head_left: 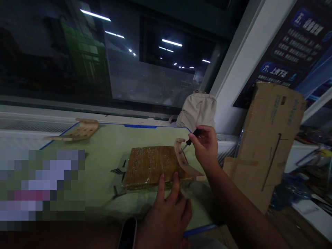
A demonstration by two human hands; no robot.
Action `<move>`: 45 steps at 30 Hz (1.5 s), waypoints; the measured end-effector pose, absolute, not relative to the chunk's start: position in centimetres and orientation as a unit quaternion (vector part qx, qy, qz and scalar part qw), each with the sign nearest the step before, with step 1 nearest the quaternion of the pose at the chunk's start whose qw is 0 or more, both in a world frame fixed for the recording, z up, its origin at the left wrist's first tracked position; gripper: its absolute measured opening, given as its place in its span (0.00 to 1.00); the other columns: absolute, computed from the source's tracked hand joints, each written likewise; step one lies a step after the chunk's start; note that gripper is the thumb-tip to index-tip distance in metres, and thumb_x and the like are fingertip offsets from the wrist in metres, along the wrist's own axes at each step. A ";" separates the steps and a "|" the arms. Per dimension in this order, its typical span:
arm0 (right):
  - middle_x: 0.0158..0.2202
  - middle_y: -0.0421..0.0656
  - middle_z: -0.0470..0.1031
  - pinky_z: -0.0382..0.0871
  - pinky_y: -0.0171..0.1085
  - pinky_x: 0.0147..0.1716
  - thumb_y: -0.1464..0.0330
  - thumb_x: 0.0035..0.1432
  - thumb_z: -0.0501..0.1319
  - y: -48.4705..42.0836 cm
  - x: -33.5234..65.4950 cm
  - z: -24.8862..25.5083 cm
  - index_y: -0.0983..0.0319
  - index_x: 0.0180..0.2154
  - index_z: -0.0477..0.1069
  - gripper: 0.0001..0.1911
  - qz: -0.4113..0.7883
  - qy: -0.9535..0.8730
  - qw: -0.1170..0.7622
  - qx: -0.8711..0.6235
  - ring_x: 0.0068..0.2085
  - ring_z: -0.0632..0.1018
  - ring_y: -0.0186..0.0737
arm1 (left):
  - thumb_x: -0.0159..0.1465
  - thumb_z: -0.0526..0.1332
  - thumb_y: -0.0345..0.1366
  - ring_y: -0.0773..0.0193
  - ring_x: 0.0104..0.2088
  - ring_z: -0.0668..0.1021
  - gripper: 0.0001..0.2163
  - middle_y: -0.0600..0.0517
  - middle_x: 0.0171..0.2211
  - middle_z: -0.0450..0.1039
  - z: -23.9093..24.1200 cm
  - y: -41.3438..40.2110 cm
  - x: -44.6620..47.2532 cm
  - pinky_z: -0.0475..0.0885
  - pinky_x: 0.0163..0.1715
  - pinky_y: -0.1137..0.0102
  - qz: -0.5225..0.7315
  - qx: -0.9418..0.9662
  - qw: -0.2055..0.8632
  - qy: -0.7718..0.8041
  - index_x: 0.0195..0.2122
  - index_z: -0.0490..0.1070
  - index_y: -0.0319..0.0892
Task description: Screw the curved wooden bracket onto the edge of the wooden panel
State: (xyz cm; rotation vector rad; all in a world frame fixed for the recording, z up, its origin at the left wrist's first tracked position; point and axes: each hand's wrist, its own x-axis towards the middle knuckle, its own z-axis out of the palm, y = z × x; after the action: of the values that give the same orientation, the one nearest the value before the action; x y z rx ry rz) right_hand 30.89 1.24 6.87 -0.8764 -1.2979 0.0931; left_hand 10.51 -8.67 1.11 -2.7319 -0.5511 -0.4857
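My right hand is closed round the dark handle of a screwdriver. The screwdriver's metal shaft slants down to a curved wooden piece with holes, and its tip is at or close to one of them. That piece stands on edge at the right end of a brown board wrapped in clear tape. My left hand has its fingers spread, with the fingertips resting on the board's near edge. Several dark screws lie left of the board.
A second curved wooden piece lies at the table's far left corner. The pale green table has a blue edge. A beige backpack sits by the window; a tall cardboard box leans at the right.
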 end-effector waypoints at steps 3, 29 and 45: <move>0.33 0.37 0.74 0.76 0.36 0.31 0.57 0.58 0.71 1.3 31.2 6.9 0.53 0.43 0.74 0.14 0.039 -0.581 0.704 -0.408 0.33 0.77 0.36 | 0.62 0.61 0.67 0.27 0.67 0.63 0.32 0.44 0.51 0.80 1.0 -8.7 10.5 0.52 0.60 0.32 -0.177 -0.953 0.157 -0.192 0.55 0.78 0.47; 0.48 0.44 0.81 0.81 0.48 0.47 0.58 0.70 0.60 -0.1 30.3 7.0 0.50 0.55 0.73 0.14 0.071 -0.671 0.638 -0.372 0.46 0.84 0.43 | 0.63 0.58 0.69 0.27 0.66 0.62 0.33 0.42 0.50 0.80 0.6 -8.7 10.6 0.47 0.60 0.31 -0.196 -0.940 0.201 -0.191 0.55 0.78 0.46; 0.37 0.41 0.81 0.81 0.41 0.38 0.55 0.66 0.64 0.2 30.1 7.3 0.55 0.47 0.72 0.13 0.084 -0.611 0.697 -0.366 0.34 0.83 0.38 | 0.64 0.57 0.69 0.28 0.65 0.65 0.33 0.43 0.49 0.80 0.4 -8.8 10.7 0.45 0.60 0.31 -0.219 -0.935 0.205 -0.188 0.53 0.79 0.47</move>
State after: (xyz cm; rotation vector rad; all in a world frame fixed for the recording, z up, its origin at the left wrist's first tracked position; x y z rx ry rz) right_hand 30.15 0.24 7.28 -0.8156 -1.3625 0.1865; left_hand 10.69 -8.75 0.39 -2.6071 -0.5234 -0.6094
